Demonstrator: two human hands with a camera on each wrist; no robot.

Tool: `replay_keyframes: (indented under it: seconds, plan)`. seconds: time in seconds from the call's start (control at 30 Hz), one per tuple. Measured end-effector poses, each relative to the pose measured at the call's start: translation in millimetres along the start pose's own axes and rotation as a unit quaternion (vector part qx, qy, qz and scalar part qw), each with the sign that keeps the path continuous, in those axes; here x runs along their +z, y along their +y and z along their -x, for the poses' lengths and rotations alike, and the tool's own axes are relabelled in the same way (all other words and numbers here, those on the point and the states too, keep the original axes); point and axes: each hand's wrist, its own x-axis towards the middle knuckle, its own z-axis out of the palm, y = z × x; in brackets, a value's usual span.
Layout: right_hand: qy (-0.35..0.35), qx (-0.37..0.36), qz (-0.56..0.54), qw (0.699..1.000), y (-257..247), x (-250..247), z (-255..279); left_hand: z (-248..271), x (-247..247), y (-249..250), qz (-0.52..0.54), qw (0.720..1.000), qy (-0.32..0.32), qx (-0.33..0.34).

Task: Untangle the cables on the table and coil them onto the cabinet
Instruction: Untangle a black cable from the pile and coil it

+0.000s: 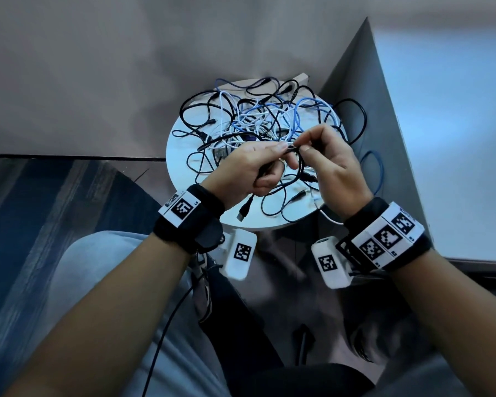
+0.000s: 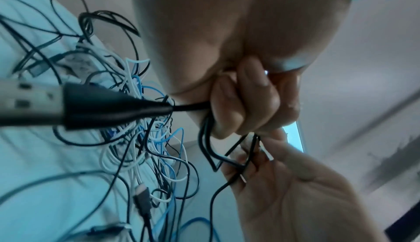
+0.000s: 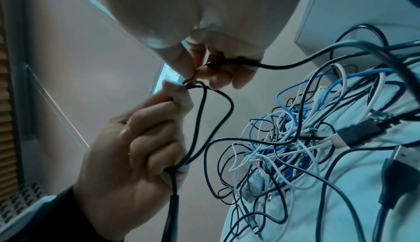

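A tangle of black, white and blue cables [image 1: 264,118] [image 3: 284,138] covers the small round white table [image 1: 181,156]. My left hand [image 1: 255,167] grips folded loops of a black cable [image 2: 209,148] [image 3: 200,120] above the table's near half. Its USB plug [image 1: 244,210] [image 2: 68,105] hangs below the fist. My right hand [image 1: 324,159] [image 3: 213,66] pinches the same black cable right beside the left thumb, fingers curled. The grey cabinet [image 1: 447,138] stands directly right of the table.
A blue cable [image 1: 377,167] loops over the table's right edge toward the cabinet. A grey wall runs behind the table. My knees and a black wire [image 1: 166,325] are below the hands, with dark floor on the left.
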Motion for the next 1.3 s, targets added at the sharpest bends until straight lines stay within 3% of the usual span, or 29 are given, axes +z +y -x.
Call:
replay_keyframes:
  seconds: [0.1, 0.2, 0.33, 0.43, 0.5, 0.57, 0.67, 0.73, 0.8, 0.87, 0.93, 0.97, 1.03, 1.13, 1.3]
  plan:
    - [0.018, 0.002, -0.008, 1.0, 7.4, 2.2, -0.7, 0.8, 0.9, 2.7, 0.099, 0.995, -0.017, 0.012]
    - [0.013, 0.059, -0.032, 0.998, 16.7, 3.8, 0.4, 2.4, 0.3, 8.5, 0.168, 0.985, -0.01, 0.042]
    - [-0.091, 0.159, 0.009, 0.983, 18.8, 10.0, 8.0, 3.3, -3.1, 15.4, 0.204, 0.973, 0.061, 0.09]
    - [-0.138, 0.179, -0.011, 0.974, 9.6, 19.5, 11.9, 0.4, -2.9, 9.3, 0.183, 0.971, 0.11, 0.11]
    - [-0.158, 0.201, -0.049, 0.966, 3.1, 23.7, 12.1, -1.5, -1.4, 3.2, 0.113, 0.976, 0.146, 0.118]
    - [-0.179, 0.236, -0.078, 0.952, -1.3, 24.2, 12.5, -2.4, -0.7, -2.7, -0.063, 0.973, 0.171, 0.138]
    - [-0.193, 0.217, 0.041, 0.956, -3.3, 20.5, 13.4, -2.4, -0.5, -13.5, -0.376, 0.901, 0.177, 0.126]
    - [-0.157, 0.173, 0.131, 0.963, -2.6, 15.0, 12.0, -3.0, -2.8, -16.5, -0.453, 0.871, 0.171, 0.086]
    - [-0.101, 0.135, 0.138, 0.976, -4.7, 8.3, 8.9, -3.5, -6.7, -16.6, -0.462, 0.873, 0.147, 0.052]
    - [-0.06, 0.088, 0.107, 0.989, -7.6, 4.7, 5.8, -3.5, -7.0, -13.9, -0.389, 0.914, 0.112, 0.024]
    - [-0.027, 0.042, 0.071, 0.996, -8.2, 2.8, 3.8, -2.7, -3.0, -8.4, -0.225, 0.971, 0.081, -0.002]
    - [-0.009, 0.02, 0.07, 0.997, -7.7, 1.8, 3.7, -2.2, -0.7, -4.3, -0.148, 0.987, 0.069, -0.01]
    - [0.016, -0.009, 0.09, 0.996, -5.0, -0.1, 2.8, -1.6, 1.0, 0.5, -0.047, 0.998, 0.05, -0.009]
    - [-0.02, 0.013, 0.041, 0.999, -5.8, 0.2, 2.4, 0.9, 0.7, 3.0, 0.075, 0.997, 0.004, 0.001]
    - [-0.049, 0.018, 0.04, 0.998, -13.3, -1.6, -0.1, 3.2, 1.9, 1.7, 0.159, 0.987, -0.015, -0.02]
